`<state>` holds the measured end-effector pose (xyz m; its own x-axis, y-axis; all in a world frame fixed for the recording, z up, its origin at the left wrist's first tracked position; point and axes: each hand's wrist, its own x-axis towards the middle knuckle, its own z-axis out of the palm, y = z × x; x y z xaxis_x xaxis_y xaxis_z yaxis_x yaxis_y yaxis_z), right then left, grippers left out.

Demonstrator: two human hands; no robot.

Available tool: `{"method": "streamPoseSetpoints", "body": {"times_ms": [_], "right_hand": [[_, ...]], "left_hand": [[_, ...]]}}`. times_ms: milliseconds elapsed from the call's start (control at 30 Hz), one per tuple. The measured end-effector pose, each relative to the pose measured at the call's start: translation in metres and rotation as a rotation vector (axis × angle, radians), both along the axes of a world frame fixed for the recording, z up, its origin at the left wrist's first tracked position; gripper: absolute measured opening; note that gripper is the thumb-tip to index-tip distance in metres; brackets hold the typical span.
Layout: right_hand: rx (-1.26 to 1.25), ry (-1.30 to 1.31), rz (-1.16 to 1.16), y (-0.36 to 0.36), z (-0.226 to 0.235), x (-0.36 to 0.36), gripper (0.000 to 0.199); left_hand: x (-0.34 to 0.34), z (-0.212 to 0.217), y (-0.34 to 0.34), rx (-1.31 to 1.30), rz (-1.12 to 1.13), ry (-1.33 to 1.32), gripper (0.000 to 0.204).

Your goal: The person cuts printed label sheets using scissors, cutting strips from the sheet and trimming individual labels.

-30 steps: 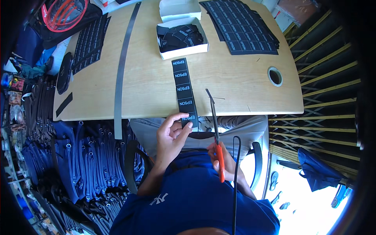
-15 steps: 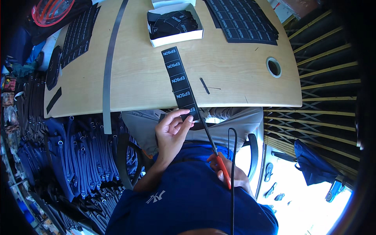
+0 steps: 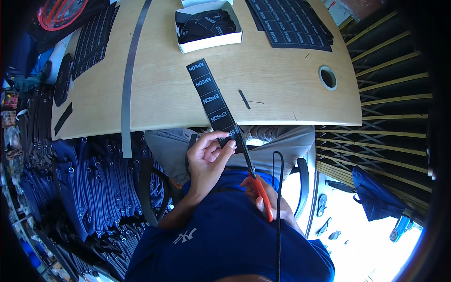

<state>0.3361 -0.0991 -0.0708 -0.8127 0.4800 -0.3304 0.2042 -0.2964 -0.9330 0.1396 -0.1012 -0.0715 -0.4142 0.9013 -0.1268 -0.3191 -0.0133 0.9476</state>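
A black strip of printed labels (image 3: 210, 100), divided by thin pale lines, slants up from my lap over the table's near edge. My left hand (image 3: 206, 157) pinches its near end between thumb and fingers. In my right hand (image 3: 277, 202) are scissors with red handles (image 3: 262, 195). Their long dark blades lie along the strip's right edge, close to my left fingertips. Whether the blades are fully closed cannot be made out. My right fingers are partly hidden behind the handles.
A white box (image 3: 211, 45) of cut black labels stands at the table's back. Sheets of labels (image 3: 291, 26) lie right and left. A grey band (image 3: 127, 94) crosses the table (image 3: 164, 94). Dark scraps (image 3: 244, 98) lie near the strip. A black cable (image 3: 278, 235) hangs before me.
The strip's far end has swung left and slightly down. My right hand and the scissors have moved a little up and left, toward my left hand.
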Motion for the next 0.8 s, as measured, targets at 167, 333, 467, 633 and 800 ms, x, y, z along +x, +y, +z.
{"method": "streamPoseSetpoints", "body": {"times_ms": [167, 333, 467, 633, 800], "right_hand": [[0.003, -0.003, -0.012, -0.0013, 0.0025, 0.0029, 0.082], [0.01, -0.009, 0.048, 0.0005, 0.0061, 0.0045, 0.083], [0.012, 0.0, 0.039, 0.0002, 0.0089, 0.0023, 0.083], [-0.031, 0.003, 0.09, -0.0028, 0.0012, 0.0069, 0.083], [-0.045, 0.006, 0.066, -0.0017, 0.0004, 0.0042, 0.081]], "left_hand": [[-0.0033, 0.0048, 0.002, -0.009, 0.007, 0.031, 0.025], [-0.0036, 0.0037, 0.004, 0.011, 0.001, 0.019, 0.027], [-0.0041, 0.0017, 0.0036, 0.032, -0.011, 0.014, 0.028], [-0.0058, 0.0025, 0.0041, 0.043, -0.002, 0.016, 0.028], [-0.0031, -0.0006, 0.0033, 0.041, -0.04, 0.028, 0.028]]}}
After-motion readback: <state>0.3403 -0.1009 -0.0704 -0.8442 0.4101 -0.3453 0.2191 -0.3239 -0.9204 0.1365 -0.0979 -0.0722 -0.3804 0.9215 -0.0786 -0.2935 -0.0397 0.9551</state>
